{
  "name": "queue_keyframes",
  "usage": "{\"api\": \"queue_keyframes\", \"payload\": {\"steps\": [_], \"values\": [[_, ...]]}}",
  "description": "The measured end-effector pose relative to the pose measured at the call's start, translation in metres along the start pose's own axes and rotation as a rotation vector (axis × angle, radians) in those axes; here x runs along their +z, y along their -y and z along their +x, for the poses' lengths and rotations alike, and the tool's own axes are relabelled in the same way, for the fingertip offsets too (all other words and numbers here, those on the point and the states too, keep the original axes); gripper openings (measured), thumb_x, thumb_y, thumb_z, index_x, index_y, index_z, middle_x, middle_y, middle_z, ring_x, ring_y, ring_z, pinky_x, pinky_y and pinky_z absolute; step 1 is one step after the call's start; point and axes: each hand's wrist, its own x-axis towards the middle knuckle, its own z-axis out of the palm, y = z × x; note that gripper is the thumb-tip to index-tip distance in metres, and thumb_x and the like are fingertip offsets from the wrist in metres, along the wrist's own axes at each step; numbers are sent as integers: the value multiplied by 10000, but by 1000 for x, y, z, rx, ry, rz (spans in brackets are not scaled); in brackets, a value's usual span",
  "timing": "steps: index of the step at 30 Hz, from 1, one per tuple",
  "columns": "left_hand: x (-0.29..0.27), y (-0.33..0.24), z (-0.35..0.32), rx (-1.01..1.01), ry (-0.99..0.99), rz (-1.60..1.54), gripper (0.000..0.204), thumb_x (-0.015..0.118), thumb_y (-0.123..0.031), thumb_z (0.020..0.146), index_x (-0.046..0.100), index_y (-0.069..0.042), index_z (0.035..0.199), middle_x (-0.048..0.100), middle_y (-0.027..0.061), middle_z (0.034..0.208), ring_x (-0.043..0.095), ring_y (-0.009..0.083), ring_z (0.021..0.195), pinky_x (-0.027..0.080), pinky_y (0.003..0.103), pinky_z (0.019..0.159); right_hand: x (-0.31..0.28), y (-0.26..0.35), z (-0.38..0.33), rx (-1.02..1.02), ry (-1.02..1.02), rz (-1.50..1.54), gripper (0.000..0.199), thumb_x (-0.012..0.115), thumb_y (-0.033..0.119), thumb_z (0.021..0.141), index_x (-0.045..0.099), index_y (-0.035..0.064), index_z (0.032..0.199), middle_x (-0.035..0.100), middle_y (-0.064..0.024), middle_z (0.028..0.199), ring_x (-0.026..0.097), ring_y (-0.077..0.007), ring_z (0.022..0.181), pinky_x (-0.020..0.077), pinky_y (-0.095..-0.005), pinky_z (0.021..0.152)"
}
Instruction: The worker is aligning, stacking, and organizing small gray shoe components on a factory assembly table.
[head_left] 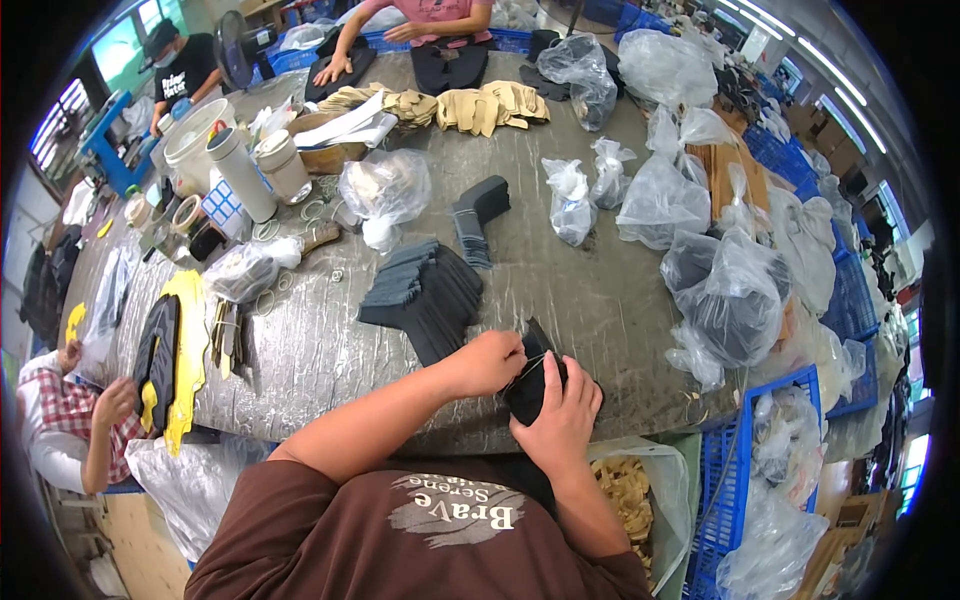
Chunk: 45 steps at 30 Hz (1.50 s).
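Note:
Near the table's front edge, my right hand (560, 412) is wrapped round a small stack of black cut pieces (523, 398). Its thumb and fingers press on the stack from above and the right side. At the stack's upper left, my left hand (488, 362) is closed in a pinch. A thin pale rubber band (536, 361) runs from its fingertips across the stack. Just beyond lies a large fanned pile of dark grey, angled pieces (430, 295). A smaller bent stack of the same kind (480, 215) rests farther back.
Knotted clear bags (735, 290) crowd the right side, above a blue crate (740, 450). Tan cut pieces (490, 108) line the far side. Tubs and a grey cylinder (240, 175) stand at left. Co-workers sit at left (75, 410) and work across the table (430, 25).

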Motion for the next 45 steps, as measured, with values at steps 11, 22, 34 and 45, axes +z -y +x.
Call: {"api": "queue_keyframes", "payload": {"steps": [11, 22, 34, 45], "values": [[-60, 9, -20, -207, 141, -52, 227, 624, -218, 849, 650, -23, 736, 556, -6, 607, 509, 69, 601, 404, 232, 548, -50, -32, 12, -62, 396, 341, 980, 812, 193, 502, 362, 70, 1364, 427, -193, 1289, 448, -382, 1149, 364, -447, 984], [-203, 57, -83, 17, -691, 429, 285, 624, -114, 819, 620, -8, 1084, 634, 159, 1035, 602, 276, 945, 474, 355, 849, -85, -70, 10, 198, 418, 936, 1018, 773, 142, 473, 336, -1, 1381, 473, -155, 1270, 480, -267, 1182, 346, -356, 1016], [-185, 70, -100, 37, -176, -85, 310, 575, -147, 912, 587, 6, 1182, 648, 89, 1107, 580, 162, 1048, 439, 307, 935, 21, 111, 71, -350, 585, 666, 948, 803, 227, 549, 360, 115, 1379, 422, -155, 1282, 442, -329, 1189, 345, -420, 1001], [-150, 103, -103, -240, -344, -103, 174, 630, -129, 849, 686, -17, 969, 666, 14, 814, 561, 74, 736, 466, 246, 691, 71, 119, 71, -388, 410, 366, 896, 796, 250, 583, 362, 138, 1359, 317, -193, 1354, 347, -378, 1234, 311, -482, 1016]]}}
